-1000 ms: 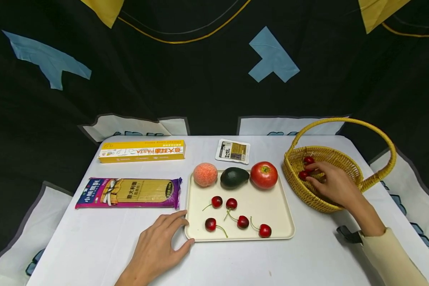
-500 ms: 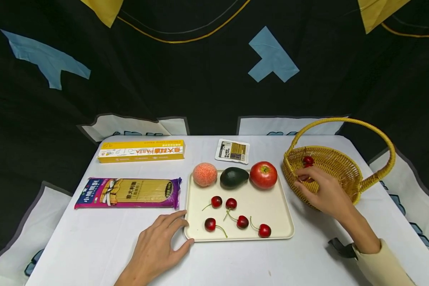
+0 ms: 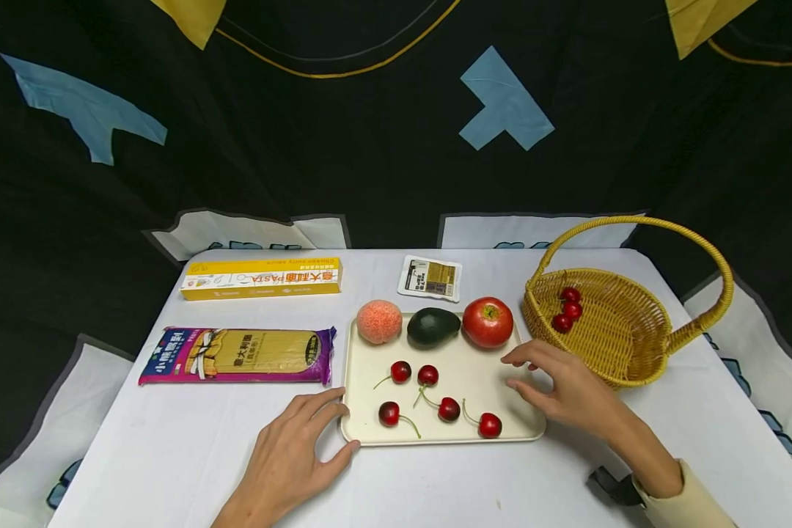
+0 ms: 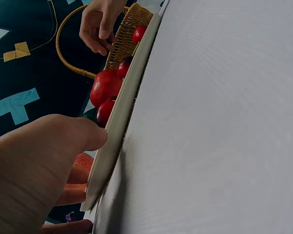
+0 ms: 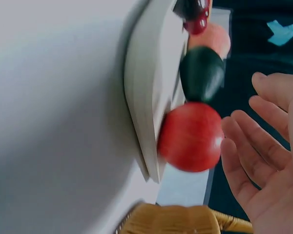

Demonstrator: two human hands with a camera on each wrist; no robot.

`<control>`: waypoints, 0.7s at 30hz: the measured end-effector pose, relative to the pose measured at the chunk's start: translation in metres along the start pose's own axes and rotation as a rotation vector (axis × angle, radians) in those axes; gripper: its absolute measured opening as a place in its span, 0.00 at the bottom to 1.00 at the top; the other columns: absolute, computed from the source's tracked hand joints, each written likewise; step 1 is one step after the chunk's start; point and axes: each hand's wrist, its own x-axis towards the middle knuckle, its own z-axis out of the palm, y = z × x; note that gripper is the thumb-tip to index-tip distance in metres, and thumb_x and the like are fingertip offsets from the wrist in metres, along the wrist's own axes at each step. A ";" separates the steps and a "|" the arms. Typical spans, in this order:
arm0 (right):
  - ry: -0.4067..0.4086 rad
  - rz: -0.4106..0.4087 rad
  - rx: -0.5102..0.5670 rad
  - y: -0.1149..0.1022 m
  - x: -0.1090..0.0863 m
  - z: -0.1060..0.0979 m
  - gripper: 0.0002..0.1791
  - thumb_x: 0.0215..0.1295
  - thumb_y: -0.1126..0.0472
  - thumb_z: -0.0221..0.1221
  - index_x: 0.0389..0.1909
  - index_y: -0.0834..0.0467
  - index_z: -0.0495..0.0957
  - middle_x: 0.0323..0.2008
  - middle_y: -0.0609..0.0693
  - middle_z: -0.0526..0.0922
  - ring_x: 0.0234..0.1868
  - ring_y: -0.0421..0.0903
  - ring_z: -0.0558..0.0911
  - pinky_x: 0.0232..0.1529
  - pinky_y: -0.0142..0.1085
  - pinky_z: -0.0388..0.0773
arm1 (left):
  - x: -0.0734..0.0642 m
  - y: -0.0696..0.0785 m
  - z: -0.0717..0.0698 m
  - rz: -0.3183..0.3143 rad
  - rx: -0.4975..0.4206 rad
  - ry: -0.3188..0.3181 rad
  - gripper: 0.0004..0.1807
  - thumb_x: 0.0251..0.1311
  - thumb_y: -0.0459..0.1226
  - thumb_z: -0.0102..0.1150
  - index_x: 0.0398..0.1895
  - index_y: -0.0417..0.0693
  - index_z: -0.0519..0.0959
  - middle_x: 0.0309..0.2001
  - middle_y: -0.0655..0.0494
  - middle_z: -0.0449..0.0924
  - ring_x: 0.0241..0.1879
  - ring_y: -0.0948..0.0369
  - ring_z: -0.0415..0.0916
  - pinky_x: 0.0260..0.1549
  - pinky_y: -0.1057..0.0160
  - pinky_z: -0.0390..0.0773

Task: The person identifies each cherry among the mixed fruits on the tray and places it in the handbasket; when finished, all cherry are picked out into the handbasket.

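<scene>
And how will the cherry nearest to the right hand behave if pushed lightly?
The cherry would probably roll easily, being round, though its curved stem may make it swerve. The raised rim of the cream tray would likely stop it.

Worktop (image 3: 435,484), white-covered, extending beneath and around both left hand (image 3: 290,447) and right hand (image 3: 564,389). Directly upon it: one cream tray (image 3: 475,381), rectangular, shallow, flat between the hands, left edge touching left hand, right edge below right-hand fingertips. One purple-ended pasta packet (image 3: 237,356), flat, just beyond left hand and leftward. One yellow-and-white pasta box (image 3: 262,279), lengthwise, farther beyond left hand. One small white sachet (image 3: 430,279), printed label, well beyond and between both hands. One wicker basket (image 3: 640,334), handle raised, just beyond right hand and rightward.
</scene>
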 end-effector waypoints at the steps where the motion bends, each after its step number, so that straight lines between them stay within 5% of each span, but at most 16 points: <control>1: -0.020 0.003 0.005 -0.002 0.000 0.001 0.22 0.56 0.67 0.79 0.51 0.53 0.85 0.48 0.45 0.88 0.43 0.45 0.87 0.43 0.39 0.88 | 0.000 0.000 0.000 0.000 -0.002 0.002 0.22 0.51 0.57 0.80 0.46 0.61 0.86 0.65 0.61 0.84 0.57 0.59 0.82 0.43 0.53 0.88; 13: -0.289 0.095 0.131 -0.012 -0.008 0.013 0.18 0.64 0.60 0.76 0.54 0.47 0.85 0.52 0.37 0.87 0.52 0.38 0.85 0.55 0.37 0.85 | 0.001 0.000 0.001 -0.006 -0.013 0.004 0.22 0.51 0.57 0.80 0.45 0.61 0.86 0.66 0.62 0.84 0.57 0.60 0.82 0.44 0.53 0.88; 21: -0.339 0.071 0.177 -0.015 -0.013 0.023 0.17 0.64 0.57 0.77 0.51 0.43 0.86 0.51 0.32 0.85 0.51 0.35 0.85 0.53 0.34 0.84 | 0.000 0.000 0.000 -0.015 -0.005 -0.003 0.22 0.51 0.57 0.80 0.45 0.61 0.86 0.66 0.62 0.84 0.56 0.61 0.82 0.43 0.54 0.88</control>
